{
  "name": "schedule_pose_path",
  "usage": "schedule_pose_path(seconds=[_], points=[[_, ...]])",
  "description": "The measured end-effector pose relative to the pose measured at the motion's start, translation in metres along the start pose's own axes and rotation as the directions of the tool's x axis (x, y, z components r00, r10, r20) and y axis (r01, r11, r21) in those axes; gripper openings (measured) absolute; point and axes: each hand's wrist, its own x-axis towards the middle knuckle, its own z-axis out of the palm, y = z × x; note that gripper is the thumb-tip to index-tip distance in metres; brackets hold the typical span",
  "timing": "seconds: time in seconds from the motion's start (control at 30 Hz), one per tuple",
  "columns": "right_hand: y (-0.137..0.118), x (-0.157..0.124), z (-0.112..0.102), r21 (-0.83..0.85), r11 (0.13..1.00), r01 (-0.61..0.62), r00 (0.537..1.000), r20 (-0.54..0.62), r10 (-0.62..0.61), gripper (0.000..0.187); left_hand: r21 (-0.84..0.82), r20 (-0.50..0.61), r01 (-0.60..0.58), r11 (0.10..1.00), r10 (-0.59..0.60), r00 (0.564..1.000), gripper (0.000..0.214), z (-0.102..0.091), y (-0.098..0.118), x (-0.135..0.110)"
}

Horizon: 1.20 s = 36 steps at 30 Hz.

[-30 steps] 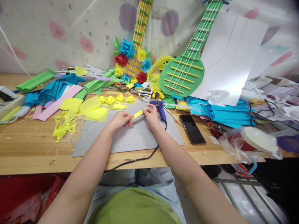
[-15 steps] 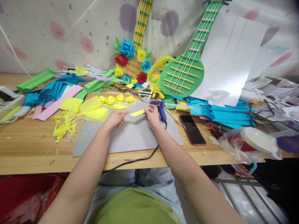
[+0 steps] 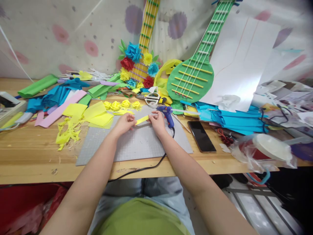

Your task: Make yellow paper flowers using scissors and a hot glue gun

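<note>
A narrow yellow paper strip (image 3: 142, 119) is stretched between my two hands above the grey cutting mat (image 3: 137, 143). My left hand (image 3: 124, 124) pinches its left end, fingers closed. My right hand (image 3: 156, 122) pinches its right end, just left of the blue glue gun (image 3: 167, 115). Several small yellow paper roses (image 3: 122, 104) lie in a row beyond my hands. Sheets of yellow paper (image 3: 97, 115) rest on the mat's far left corner.
White-handled scissors (image 3: 152, 98) lie behind the glue gun. A black phone (image 3: 201, 136) sits right of the mat. Two paper guitars, one yellow with flowers (image 3: 144, 42) and one green (image 3: 193, 76), lean on the wall. Yellow scraps (image 3: 66, 133) and paper rolls crowd the wooden table (image 3: 36, 156).
My left hand had let go of the strip half a second ago; it has since closed on the left end again, and both hands hold it stretched.
</note>
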Motion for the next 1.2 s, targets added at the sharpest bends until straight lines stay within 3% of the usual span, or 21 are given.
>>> schedule_pose_path(seconds=[0.2,0.33,0.47,0.57,0.67,0.8,1.0,1.07,1.2], points=[[0.008,0.001,0.002,-0.12,0.991,0.057,0.998,0.025,-0.054,0.026,0.248,-0.149,-0.087,0.965,0.127,0.981,0.017,-0.002,0.0,0.022],[0.008,-0.002,0.001,-0.177,0.981,0.079,0.996,0.054,-0.07,0.026,0.571,-0.144,-0.088,0.817,0.205,0.968,0.014,0.006,0.014,0.039],[0.006,-0.004,0.0,-0.214,0.971,0.103,0.992,0.095,-0.084,0.025,0.702,-0.229,-0.053,0.71,0.296,0.927,0.019,0.004,0.028,0.042],[0.007,-0.003,-0.001,-0.271,0.953,0.133,0.985,0.143,-0.096,0.021,0.728,-0.286,-0.018,0.685,0.328,0.9,0.022,-0.016,0.028,0.04],[0.009,-0.002,-0.001,-0.302,0.941,0.151,0.981,0.16,-0.106,0.019,0.758,-0.365,0.088,0.647,0.308,0.879,0.027,-0.049,0.018,0.036],[0.01,-0.002,-0.002,-0.322,0.93,0.178,0.976,0.177,-0.125,0.016,0.818,-0.429,0.176,0.547,0.378,0.82,0.041,-0.09,-0.001,0.029],[0.01,-0.003,-0.001,-0.337,0.921,0.196,0.976,0.161,-0.149,0.015,0.841,-0.439,0.257,0.476,0.323,0.838,0.028,-0.112,-0.02,0.024],[0.01,-0.003,-0.001,-0.338,0.921,0.195,0.976,0.157,-0.149,0.015,0.801,-0.503,0.297,0.52,0.315,0.805,0.024,-0.116,-0.019,0.023],[0.01,-0.003,-0.001,-0.343,0.92,0.19,0.977,0.16,-0.142,0.015,0.72,-0.636,0.286,0.633,0.436,0.636,0.03,-0.124,-0.009,0.02]])
